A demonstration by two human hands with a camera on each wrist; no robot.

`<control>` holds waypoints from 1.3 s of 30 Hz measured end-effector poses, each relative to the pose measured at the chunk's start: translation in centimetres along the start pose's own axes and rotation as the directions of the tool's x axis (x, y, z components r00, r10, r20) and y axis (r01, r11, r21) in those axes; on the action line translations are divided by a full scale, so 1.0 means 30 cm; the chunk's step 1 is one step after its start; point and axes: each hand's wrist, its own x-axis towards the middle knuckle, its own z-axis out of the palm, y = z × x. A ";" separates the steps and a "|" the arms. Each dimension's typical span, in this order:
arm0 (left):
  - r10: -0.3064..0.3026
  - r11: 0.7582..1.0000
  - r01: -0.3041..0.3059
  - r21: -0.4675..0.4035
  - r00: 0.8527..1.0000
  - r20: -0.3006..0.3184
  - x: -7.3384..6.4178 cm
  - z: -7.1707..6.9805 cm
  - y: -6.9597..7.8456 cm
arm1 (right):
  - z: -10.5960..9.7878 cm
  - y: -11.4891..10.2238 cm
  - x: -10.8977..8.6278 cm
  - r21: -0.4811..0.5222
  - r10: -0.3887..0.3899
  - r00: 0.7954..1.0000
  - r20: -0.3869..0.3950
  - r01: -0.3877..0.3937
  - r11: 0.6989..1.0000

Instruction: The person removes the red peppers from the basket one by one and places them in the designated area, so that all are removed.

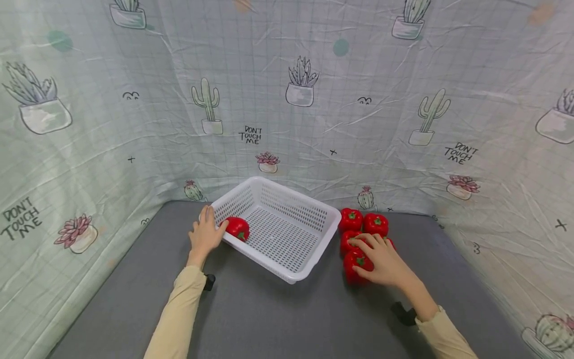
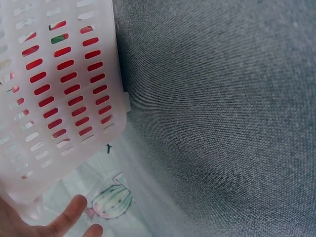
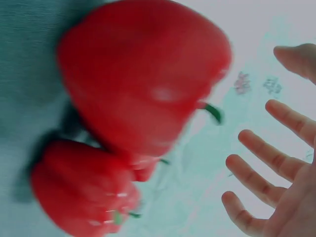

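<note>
A white perforated plastic basket [image 1: 278, 267] stands on the grey table, with one red bell pepper [image 1: 236, 228] lying inside near its left wall. My left hand [image 1: 206, 233] rests at the basket's left rim, thumb on the inner side; in the left wrist view its fingers [image 2: 69, 217] show beside the basket wall [image 2: 54, 163]. To the right, several red bell peppers [image 1: 352, 219] sit grouped together. Over the nearest pepper [image 1: 354, 274] my right hand [image 1: 383, 262] hovers with fingers spread. The right wrist view shows a gap between that hand [image 3: 281, 177] and the pepper [image 3: 143, 74].
Grey cloth [image 1: 269, 324] covers the table. A hanging sheet printed with cacti [image 1: 287, 119] encloses the back and both sides, close behind the basket and peppers. Dark straps [image 1: 209, 282] sit at both wrists.
</note>
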 end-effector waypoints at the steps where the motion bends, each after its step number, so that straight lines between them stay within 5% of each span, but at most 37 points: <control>1: 0.001 1.000 -0.001 -0.002 1.000 -0.003 0.000 -0.002 0.000 | -0.009 -0.005 0.011 0.004 -0.014 1.000 -0.010 0.014 1.000; 20: 0.003 1.000 -0.003 -0.020 1.000 -0.001 -0.003 -0.023 0.005 | -0.144 -0.099 0.234 -0.036 -0.219 0.975 0.049 0.220 0.975; 39: 0.002 0.999 -0.003 -0.037 1.000 -0.024 -0.002 -0.027 -0.021 | -0.105 -0.217 0.502 -0.047 -0.336 0.934 0.120 0.343 0.938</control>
